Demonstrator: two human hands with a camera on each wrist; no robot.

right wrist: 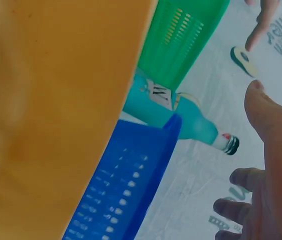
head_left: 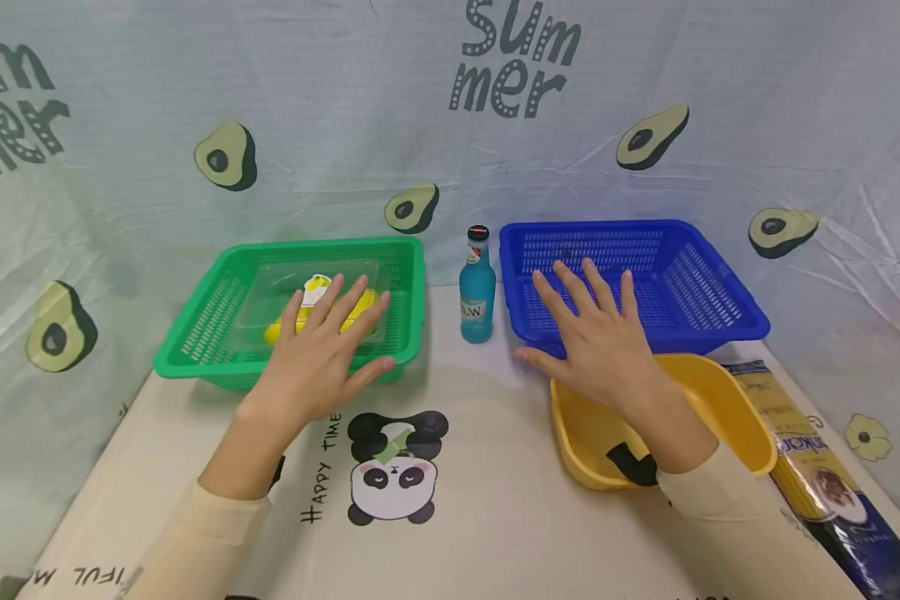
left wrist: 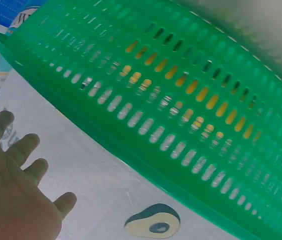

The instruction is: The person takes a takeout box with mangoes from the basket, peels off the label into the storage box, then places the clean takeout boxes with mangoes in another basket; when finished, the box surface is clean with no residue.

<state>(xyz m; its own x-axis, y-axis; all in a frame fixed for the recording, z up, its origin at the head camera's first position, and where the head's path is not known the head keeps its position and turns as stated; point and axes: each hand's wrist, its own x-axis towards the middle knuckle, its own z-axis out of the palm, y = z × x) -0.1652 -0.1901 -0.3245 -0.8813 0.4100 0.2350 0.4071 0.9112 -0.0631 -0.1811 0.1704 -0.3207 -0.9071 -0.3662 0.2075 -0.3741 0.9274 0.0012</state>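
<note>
My left hand (head_left: pixel 315 358) is spread palm down over the front of the green basket (head_left: pixel 417 292), holding nothing. A clear plastic box with yellow contents and a white label (head_left: pixel 316 292) lies inside, partly hidden by the fingers. My right hand (head_left: pixel 603 346) also has its fingers spread, over the near side of the blue basket (head_left: pixel 708 304) and the yellow basin (head_left: pixel 720 392), and grips nothing. Between the baskets stands an upright blue bottle (head_left: pixel 477 292) with a dark cap. The left wrist view shows the fingers apart from the green basket wall (left wrist: pixel 106 135).
A long gold and dark blue packet (head_left: pixel 810 450) lies along the right edge, beside the yellow basin. Behind the baskets hangs a pale sheet (head_left: pixel 330 167) with avocado prints. A panda print (head_left: pixel 393 483) marks the table cover in front.
</note>
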